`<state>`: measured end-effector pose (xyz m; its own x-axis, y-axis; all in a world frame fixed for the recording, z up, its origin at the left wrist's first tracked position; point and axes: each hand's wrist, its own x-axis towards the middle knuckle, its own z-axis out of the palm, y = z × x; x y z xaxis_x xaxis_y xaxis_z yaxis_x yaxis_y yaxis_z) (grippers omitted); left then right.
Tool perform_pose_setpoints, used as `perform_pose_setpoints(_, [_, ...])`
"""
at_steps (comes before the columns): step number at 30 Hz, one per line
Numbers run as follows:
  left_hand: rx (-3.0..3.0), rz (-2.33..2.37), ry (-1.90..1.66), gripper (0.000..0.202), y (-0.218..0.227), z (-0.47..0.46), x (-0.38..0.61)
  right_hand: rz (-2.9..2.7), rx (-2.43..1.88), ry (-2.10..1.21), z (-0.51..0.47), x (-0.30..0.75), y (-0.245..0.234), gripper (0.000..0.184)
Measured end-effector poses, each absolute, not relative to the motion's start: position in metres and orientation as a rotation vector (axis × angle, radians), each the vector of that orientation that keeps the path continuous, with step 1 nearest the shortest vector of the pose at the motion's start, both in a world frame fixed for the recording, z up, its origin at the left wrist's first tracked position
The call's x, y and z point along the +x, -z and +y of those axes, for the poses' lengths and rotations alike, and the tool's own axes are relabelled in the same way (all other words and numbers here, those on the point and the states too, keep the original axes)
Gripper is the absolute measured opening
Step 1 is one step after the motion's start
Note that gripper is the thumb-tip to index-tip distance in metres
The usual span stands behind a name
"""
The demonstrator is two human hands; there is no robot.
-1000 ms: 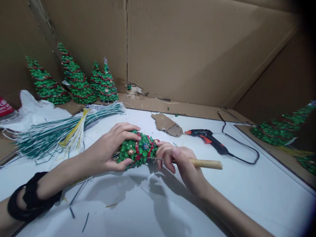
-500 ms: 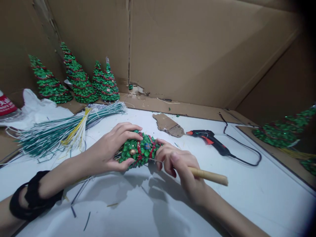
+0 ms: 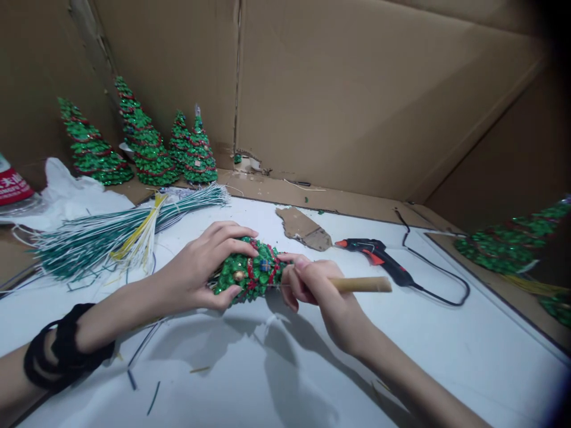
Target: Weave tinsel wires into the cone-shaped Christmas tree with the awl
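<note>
A small green Christmas tree ornament [image 3: 250, 270] with red garland, a gold ball and a blue gift lies on its side over the white table. My left hand [image 3: 212, 261] wraps round its left end, thumb below and fingers on top. In my right hand [image 3: 314, 285] is an awl [image 3: 363, 285] with a pale wooden handle. Its thin metal shaft points left and reaches the underside of the tree; whether the tip has gone in cannot be seen. Fingertips of my right hand rest close against the tree's right end.
Several decorated trees [image 3: 145, 142] stand at the back left, beside a bundle of green, white and yellow wires [image 3: 98, 238]. A black glue gun [image 3: 379, 258] lies right, near torn cardboard [image 3: 303, 227]. Another tree [image 3: 508, 238] leans at far right. Cardboard walls [image 3: 334, 89] enclose the table.
The awl's handle has swung up from a downward slant to nearly level, and my right hand has turned with it. My left hand and the tree stay about where they were.
</note>
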<state>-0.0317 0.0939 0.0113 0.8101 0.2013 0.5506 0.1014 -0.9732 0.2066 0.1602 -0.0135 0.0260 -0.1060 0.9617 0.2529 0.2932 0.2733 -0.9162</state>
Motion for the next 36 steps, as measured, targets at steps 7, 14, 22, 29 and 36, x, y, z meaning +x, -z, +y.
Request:
perform_pose_setpoints(7, [2.813, 0.247, -0.890, 0.040, -0.012, 0.094, -0.031, -1.556, -1.279, -1.109, -0.005, 0.161, -0.042, 0.043])
perform_pose_setpoints(14, [2.798, 0.198, -0.923, 0.042, -0.006, 0.097, -0.032, -1.521, -1.297, -1.181, 0.000, 0.161, -0.045, 0.042])
perform_pose_setpoints(22, [2.840, 0.144, -0.921, 0.042, -0.008, 0.097, -0.031, -1.482, -1.157, -1.338, 0.007, 0.168, -0.040, 0.042])
perform_pose_setpoints(29, [2.853, 0.102, -0.941, 0.044, -0.006, 0.099, -0.032, -1.526, -1.207, -1.347, 0.006, 0.167, -0.043, 0.041])
perform_pose_setpoints(36, [2.824, 0.162, -0.917, 0.042, -0.008, 0.098, -0.032, -1.500, -1.221, -1.201, -0.014, 0.162, -0.036, 0.049])
